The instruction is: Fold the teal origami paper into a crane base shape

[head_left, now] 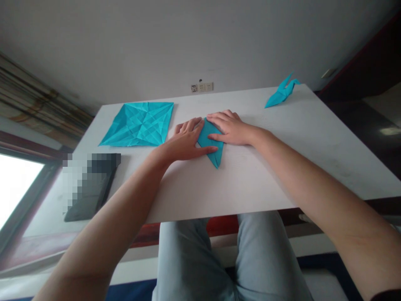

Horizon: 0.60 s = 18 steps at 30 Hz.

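A piece of blue origami paper (206,132), folded into a kite-like shape, lies flat on the white table with its narrow point towards me. My left hand (189,142) rests over its left edge, fingers spread and thumb stretched across the lower part. From the other side, my right hand (232,128) lies on the upper right edge, its fingers extended near the top corner and its thumb on the middle. Both hands are open, pressing on the paper without gripping it. Parts of its edges are hidden under my fingers.
A creased blue sheet (139,124) lies unfolded at the back left of the white table (250,179). At the back right stands a folded blue paper crane (282,93). A dark flat device (90,200), partly pixelated, is at the left edge. Wall sockets (202,87) sit behind.
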### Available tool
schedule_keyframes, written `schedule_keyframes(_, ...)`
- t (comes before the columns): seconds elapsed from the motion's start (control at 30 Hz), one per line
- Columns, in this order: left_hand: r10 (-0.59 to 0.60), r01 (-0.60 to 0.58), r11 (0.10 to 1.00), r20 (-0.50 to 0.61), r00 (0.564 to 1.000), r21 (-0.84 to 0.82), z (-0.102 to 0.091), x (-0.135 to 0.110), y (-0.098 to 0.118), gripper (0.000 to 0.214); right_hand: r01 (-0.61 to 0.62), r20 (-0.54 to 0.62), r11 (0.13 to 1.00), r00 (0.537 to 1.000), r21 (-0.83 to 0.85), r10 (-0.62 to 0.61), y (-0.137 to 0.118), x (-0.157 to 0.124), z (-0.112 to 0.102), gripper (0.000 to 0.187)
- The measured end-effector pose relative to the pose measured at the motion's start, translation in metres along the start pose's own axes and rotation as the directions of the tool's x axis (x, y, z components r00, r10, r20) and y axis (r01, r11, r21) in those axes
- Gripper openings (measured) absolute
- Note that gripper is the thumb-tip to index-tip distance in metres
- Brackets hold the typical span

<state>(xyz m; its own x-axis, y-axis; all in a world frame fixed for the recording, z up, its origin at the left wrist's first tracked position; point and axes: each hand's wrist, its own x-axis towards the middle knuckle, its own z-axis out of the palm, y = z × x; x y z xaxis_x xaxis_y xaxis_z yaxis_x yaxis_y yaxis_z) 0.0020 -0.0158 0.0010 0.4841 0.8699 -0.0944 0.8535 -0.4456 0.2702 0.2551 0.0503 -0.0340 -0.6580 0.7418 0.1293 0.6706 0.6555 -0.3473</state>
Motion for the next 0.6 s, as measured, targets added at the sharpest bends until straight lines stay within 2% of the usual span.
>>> schedule_keyframes(0.1,-0.007,0.007,1.0,-0.093,0.996,-0.002,0.001,0.001,-0.005,0.116,-0.017,-0.041,1.0,0.999,0.005,0.017,0.001,0.0,-0.002,0.081)
schedule_keyframes(0.27,-0.03,0.015,0.998,-0.246,0.969,-0.061,0.005,0.004,-0.013,0.083,-0.101,-0.19,0.995,0.977,-0.001,0.098,0.009,0.0,-0.003,0.06)
schedule_keyframes(0.47,-0.084,0.058,0.993,-0.269,0.959,-0.102,0.002,0.008,-0.011,0.063,-0.1,-0.197,0.994,0.975,0.033,0.105,0.008,-0.002,-0.004,0.046)
schedule_keyframes(0.6,-0.097,0.068,0.991,-0.264,0.96,-0.117,0.0,0.008,-0.01,0.058,-0.085,-0.173,0.992,0.98,0.099,0.101,0.007,-0.002,-0.005,0.05)
